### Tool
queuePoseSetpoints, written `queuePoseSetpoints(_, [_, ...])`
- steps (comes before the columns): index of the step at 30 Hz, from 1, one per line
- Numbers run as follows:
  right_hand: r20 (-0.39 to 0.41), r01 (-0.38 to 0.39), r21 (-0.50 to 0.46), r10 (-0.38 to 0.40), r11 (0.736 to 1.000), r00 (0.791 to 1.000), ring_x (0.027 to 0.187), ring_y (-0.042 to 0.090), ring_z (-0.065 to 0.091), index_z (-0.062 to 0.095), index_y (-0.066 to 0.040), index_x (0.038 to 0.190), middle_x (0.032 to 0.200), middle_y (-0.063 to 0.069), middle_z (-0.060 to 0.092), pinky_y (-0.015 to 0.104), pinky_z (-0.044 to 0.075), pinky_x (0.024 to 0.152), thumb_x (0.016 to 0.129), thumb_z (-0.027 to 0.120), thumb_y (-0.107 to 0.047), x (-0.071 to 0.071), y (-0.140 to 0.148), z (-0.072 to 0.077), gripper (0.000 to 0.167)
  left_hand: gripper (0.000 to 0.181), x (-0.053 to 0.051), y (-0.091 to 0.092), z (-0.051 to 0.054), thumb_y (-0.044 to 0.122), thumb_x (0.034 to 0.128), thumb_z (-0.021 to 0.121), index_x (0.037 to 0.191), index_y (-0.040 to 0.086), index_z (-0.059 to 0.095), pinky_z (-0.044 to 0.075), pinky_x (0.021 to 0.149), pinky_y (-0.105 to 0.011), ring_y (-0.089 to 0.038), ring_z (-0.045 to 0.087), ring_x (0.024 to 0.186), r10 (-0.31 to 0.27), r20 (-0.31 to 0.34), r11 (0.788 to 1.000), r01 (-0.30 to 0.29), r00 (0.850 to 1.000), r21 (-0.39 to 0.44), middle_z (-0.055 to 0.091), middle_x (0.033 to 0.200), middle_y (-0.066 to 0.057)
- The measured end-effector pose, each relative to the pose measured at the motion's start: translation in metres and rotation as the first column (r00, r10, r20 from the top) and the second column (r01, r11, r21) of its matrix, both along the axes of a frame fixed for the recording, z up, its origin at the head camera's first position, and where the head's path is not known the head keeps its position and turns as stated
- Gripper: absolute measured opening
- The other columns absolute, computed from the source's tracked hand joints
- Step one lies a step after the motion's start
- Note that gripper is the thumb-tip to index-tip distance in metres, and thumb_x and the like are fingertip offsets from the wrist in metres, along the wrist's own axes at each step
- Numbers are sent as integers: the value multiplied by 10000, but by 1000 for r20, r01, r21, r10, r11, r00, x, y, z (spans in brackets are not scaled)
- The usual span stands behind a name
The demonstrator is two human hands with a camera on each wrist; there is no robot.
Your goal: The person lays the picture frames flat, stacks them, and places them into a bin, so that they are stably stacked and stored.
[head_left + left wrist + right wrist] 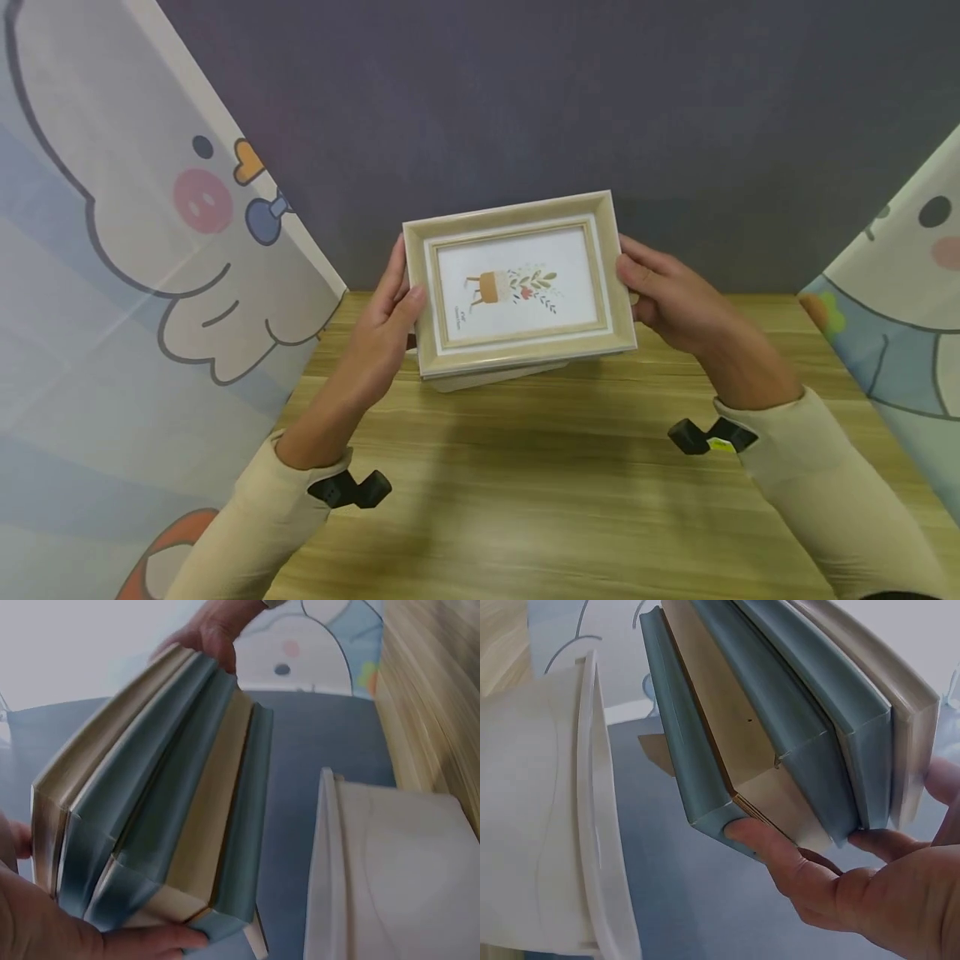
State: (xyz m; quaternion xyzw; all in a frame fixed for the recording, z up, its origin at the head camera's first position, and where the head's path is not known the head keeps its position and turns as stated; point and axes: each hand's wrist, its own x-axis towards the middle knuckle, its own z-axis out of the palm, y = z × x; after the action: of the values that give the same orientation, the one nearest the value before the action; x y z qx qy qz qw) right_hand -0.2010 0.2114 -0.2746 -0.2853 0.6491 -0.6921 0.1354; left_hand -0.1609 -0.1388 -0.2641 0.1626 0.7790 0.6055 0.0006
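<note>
Both hands hold a stack of picture frames [618, 308] tilted up over the table. The front one is cream with a white inner border and a print of a plant on a chair. In the left wrist view, blue-green frames [247, 840] and beige ones are layered behind it. My left hand [378, 342] grips the left edge, thumb at the front. On the right edge, my right hand [675, 300] has its thumb at the front and its fingers spread along the stack's side [870, 780].
A white box-like container [412, 877] with a raised rim stands below the stack, mostly hidden in the head view. The wood-grain table [540, 508] meets a dark grey back panel [525, 92]. Cartoon-printed sheets [97, 350] flank the left and right sides.
</note>
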Motion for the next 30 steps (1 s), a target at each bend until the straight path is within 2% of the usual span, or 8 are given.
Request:
queuePoseSetpoints(3, [27,36,25,-37,999,999,1126,126,640,152,-149,1648,1450,31,479,354,618,778,1093,425,-339,-10,-7,-1,647,622,-14,-4,-5,316,1107,378,1585,522,37,525,1003,-545,-295,491,1384,-3,-17,1000,3,1000,-3,167,1698,120])
queuePoseSetpoints(7, [78,83,68,-88,994,993,1226,150,525,143,-206,1651,1589,109,309,335,593,817,1081,430,-394,-23,-16,-6,666,625,-32,-10,-14,314,1107,374,1602,486,33,507,1020,-583,-309,466,1408,-2,-19,1000,3,1000,4,119,1708,118])
queuePoseSetpoints(13, [138,123,118,-139,985,981,1275,199,432,118,-235,1653,1667,136,204,320,563,839,1073,400,-468,-42,-26,-20,686,604,-54,-14,-25,338,1115,349,1598,499,24,517,978,-585,-354,476,1381,3,61,1000,-4,998,18,75,1720,98])
queuePoseSetpoints(17, [170,137,159,-164,978,972,1304,195,388,121,-263,1653,1630,100,266,385,489,958,1059,369,-539,-54,-29,-30,700,584,-66,-12,-29,349,1115,347,1582,530,47,548,933,-520,-347,523,1329,13,103,1000,-16,995,25,88,1720,90])
queuePoseSetpoints(22, [189,147,153,-175,977,966,1274,194,401,146,-250,1651,1414,30,412,600,316,1137,1041,332,-592,-66,-28,-37,724,580,-81,-7,-27,386,1105,358,1582,534,63,568,918,-511,-353,556,1289,39,120,999,-39,992,-4,114,1719,77])
queuePoseSetpoints(26, [198,152,125,-175,980,964,1286,233,396,177,-256,1645,1394,48,421,711,227,1169,1033,359,-598,-73,-32,-36,724,578,-90,-6,-24,385,1104,347,1594,514,68,506,992,-551,-340,474,1360,60,126,998,-60,990,-5,90,1721,95])
queuePoseSetpoints(30, [214,174,129,-199,976,957,1269,246,410,214,-249,1637,1393,71,427,709,264,1152,1041,364,-583,-80,-38,-35,699,574,-97,-8,-25,402,1098,345,1591,521,77,502,970,-522,-343,481,1326,85,161,996,-87,983,6,94,1721,95])
